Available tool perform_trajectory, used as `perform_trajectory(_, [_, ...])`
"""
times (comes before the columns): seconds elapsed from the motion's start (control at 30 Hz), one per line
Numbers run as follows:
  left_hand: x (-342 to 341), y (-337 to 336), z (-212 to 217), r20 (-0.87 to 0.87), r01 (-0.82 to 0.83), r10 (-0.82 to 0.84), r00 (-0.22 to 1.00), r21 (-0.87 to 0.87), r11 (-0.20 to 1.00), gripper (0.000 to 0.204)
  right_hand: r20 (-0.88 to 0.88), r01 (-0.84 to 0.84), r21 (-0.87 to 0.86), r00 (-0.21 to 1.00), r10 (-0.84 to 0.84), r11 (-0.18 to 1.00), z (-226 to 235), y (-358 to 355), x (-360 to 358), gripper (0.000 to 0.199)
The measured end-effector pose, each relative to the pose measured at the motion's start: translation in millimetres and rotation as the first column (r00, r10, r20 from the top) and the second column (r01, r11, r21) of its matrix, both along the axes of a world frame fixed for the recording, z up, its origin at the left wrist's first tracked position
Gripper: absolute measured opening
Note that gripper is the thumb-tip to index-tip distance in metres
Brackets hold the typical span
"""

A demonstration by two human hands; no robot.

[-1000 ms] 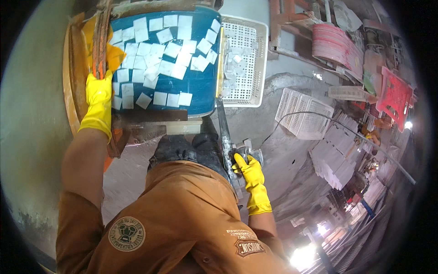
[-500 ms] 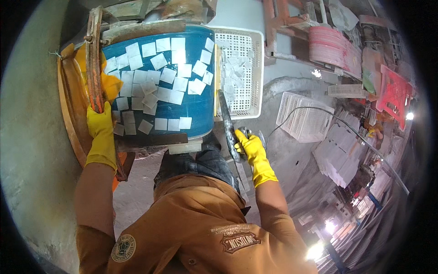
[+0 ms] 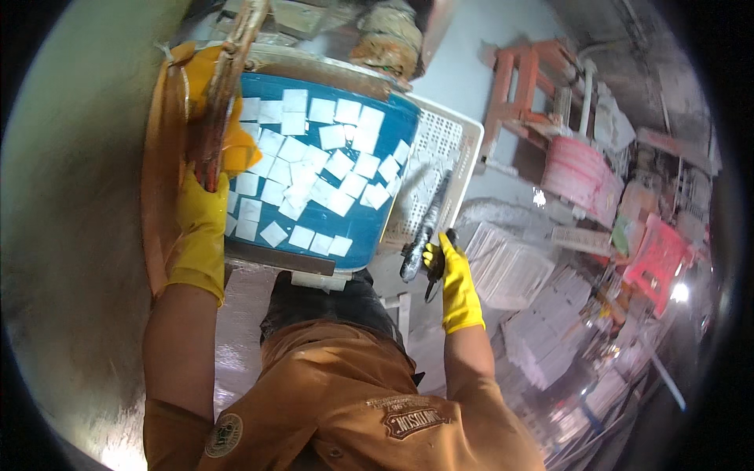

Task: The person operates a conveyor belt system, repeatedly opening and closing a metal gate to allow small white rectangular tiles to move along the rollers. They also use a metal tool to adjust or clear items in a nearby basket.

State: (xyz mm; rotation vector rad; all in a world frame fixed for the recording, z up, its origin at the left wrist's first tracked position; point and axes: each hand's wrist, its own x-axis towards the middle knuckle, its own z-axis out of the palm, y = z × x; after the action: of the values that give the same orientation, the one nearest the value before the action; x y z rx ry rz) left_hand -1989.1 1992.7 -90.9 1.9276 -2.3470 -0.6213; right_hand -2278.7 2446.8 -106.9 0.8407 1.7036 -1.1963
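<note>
On the left, my left hand (image 3: 202,231), in a yellow glove, is closed round the lower end of a rusty orange metal bar (image 3: 228,74). My right hand (image 3: 455,286), gloved the same, grips the handle of a dark, long-barrelled tool (image 3: 430,224); its exact kind is unclear. The barrel points away from me, over the white plastic crate (image 3: 470,133). Beside the crate, a blue conveyor belt (image 3: 363,235) carries many small square white tiles (image 3: 300,187), some overlapping. Yellow-orange sheeting (image 3: 240,151) hangs by the bar.
White plastic baskets (image 3: 506,267) lie on the floor to the right, near stacked pale slabs (image 3: 550,322). Farther off are a red plastic stool-like piece (image 3: 658,255), a pink-white round bundle (image 3: 580,179) and an orange frame (image 3: 525,86). A wall runs along the left.
The view has turned, shifting the belt and crate rightward in it. The tool's barrel has swung from leaning left to leaning right. My left hand still holds the bar.
</note>
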Motion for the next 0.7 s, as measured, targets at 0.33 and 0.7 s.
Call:
perform_trajectory(0.33, [5.1,-1.4,3.8,-0.03,-0.052,0.051,0.998,-0.046,0.998,0.065,-0.698,-0.415,0.167,0.591,0.405,0.894,175.8,-167.7,-73.5,0.022])
perform_trajectory(0.7, [5.4,-6.2,10.1,0.019,-0.057,0.059,0.998,-0.063,0.996,0.071,-0.626,-0.496,-0.691,0.774,-0.092,0.525,259.7,-545.9,-237.4,0.039])
